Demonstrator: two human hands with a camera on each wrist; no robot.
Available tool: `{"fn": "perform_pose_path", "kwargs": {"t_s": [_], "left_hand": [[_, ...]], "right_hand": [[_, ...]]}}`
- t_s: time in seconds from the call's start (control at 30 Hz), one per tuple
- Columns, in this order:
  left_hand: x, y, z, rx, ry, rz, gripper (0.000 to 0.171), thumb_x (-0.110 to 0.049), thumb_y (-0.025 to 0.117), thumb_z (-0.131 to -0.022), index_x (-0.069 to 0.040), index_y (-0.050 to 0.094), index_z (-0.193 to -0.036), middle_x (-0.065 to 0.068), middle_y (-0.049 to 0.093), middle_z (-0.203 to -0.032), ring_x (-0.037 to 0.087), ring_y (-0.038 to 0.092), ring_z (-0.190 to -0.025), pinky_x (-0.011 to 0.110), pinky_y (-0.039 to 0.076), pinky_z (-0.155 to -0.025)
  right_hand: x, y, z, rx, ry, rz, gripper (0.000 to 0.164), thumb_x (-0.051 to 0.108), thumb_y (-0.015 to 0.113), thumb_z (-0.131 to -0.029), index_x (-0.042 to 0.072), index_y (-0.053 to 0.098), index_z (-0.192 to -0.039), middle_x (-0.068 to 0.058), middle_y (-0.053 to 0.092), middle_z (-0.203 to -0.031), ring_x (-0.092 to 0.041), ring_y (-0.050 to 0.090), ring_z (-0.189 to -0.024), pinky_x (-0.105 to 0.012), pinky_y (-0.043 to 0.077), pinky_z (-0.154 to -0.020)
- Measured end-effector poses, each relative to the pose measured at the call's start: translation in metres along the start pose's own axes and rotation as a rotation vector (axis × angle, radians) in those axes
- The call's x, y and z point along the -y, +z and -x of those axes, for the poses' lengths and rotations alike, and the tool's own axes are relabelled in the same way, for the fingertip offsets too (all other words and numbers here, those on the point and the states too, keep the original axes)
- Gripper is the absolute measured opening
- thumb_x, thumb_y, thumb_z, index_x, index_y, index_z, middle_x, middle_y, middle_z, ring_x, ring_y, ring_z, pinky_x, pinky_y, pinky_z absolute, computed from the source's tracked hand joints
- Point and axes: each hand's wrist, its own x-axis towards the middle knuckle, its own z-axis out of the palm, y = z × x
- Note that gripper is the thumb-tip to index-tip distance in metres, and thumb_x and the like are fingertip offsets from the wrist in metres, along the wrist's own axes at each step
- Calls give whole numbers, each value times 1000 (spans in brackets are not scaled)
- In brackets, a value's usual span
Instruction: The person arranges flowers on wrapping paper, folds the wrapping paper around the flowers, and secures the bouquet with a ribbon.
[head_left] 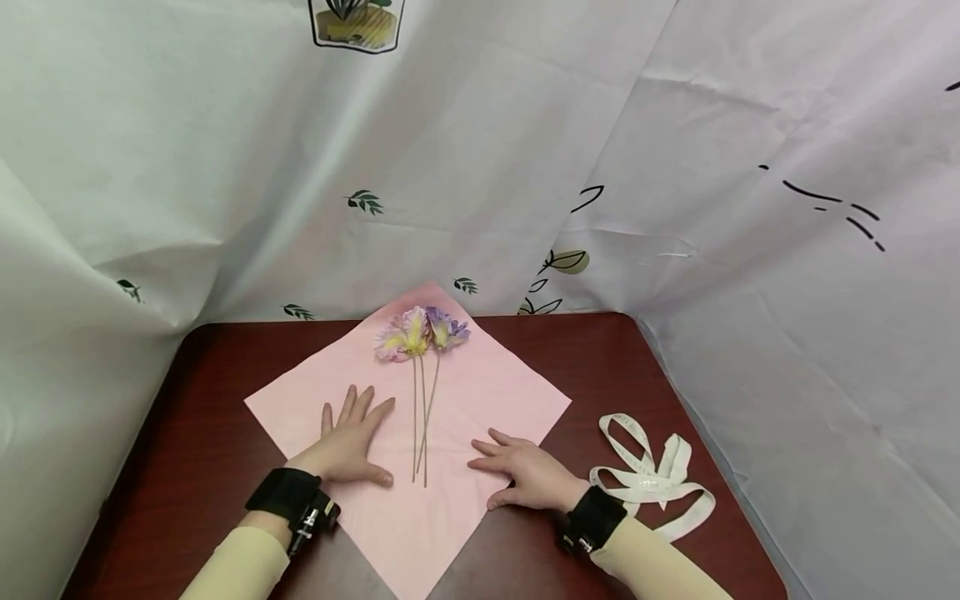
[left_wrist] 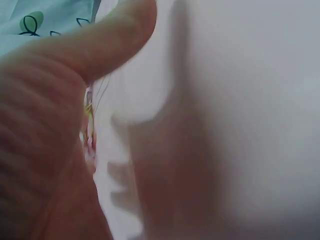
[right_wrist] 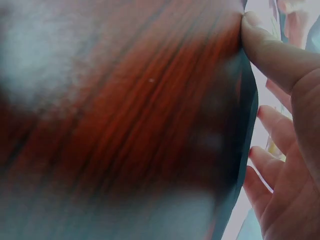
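Note:
A square of pink paper (head_left: 495, 383) lies cornerwise on the table. On its upper half rest a pink-and-yellow flower (head_left: 408, 335) and a purple flower (head_left: 447, 330), their thin stems (head_left: 415, 417) running down the middle. My left hand (head_left: 348, 446) is spread over the paper's left side, thumb just left of the stem ends. At the right lower edge, my right hand (head_left: 528, 477) rests with fingers apart on the paper. The right wrist view has that thumb (right_wrist: 280, 57) at the paper's edge. Neither hand grips anything.
A loosely looped white ribbon (head_left: 656, 483) lies to the right of my right wrist. Beneath everything is a dark red-brown table (head_left: 217, 367) with rounded far corners. White printed cloth (head_left: 480, 150) hangs behind the table and along its sides.

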Motion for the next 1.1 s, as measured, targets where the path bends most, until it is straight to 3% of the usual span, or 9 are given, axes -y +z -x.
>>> {"fn": "perform_pose_path", "kwargs": {"t_s": [0.17,0.3,0.43,0.57,0.7,0.87,0.97,1.1], "left_hand": [[-8,-11,15,131,71,-22,135,-39,111,-50,-9,49,-166,40,17,-176,64,2,-163,85,-1,-122],[-18,-21,24,278,59,-75,139,-29,115,-45,-11,51,-167,33,15,-180,60,5,-165,78,5,-127],[-11,-21,30,327,91,-53,140,-26,115,-44,-15,52,-168,29,11,-182,58,3,-166,76,7,-128],[1,-18,31,307,124,2,129,-29,112,-49,-16,57,-165,30,12,-182,60,3,-165,76,7,-127],[11,-18,32,260,168,56,108,-35,107,-60,-17,66,-158,31,18,-180,62,8,-164,76,8,-127],[19,-23,33,194,217,58,80,-38,99,-71,-16,77,-145,31,34,-174,63,22,-160,76,20,-125],[18,-28,32,179,208,46,68,-36,97,-76,-14,81,-139,29,42,-172,63,29,-158,77,28,-121],[17,-32,31,198,161,67,59,-36,95,-84,-13,82,-136,25,43,-172,60,30,-159,77,30,-121]], "right_hand": [[-3,3,5,-3,-29,25,71,52,86,-93,21,69,-155,-7,52,-169,-42,39,-162,-56,40,-125],[-8,1,10,36,-55,39,80,56,87,-91,22,64,-160,-7,46,-174,-42,33,-165,-56,38,-126],[-11,0,11,29,-91,22,81,55,88,-88,22,65,-159,-9,47,-174,-45,34,-163,-58,39,-125],[-13,1,10,17,-94,8,77,54,87,-87,23,69,-156,-10,48,-172,-44,35,-163,-57,40,-125],[-14,3,10,19,-75,-8,75,54,87,-86,26,70,-154,-8,49,-172,-41,34,-164,-56,40,-126],[-15,2,12,4,-85,-18,71,53,87,-89,26,71,-153,-8,50,-171,-41,36,-164,-56,40,-125],[-15,1,13,-13,-103,-9,67,53,85,-92,26,72,-151,-8,52,-169,-41,38,-162,-56,41,-124],[-16,1,14,-44,-136,11,58,51,83,-96,24,76,-147,-10,59,-164,-43,44,-159,-53,45,-123]]}}
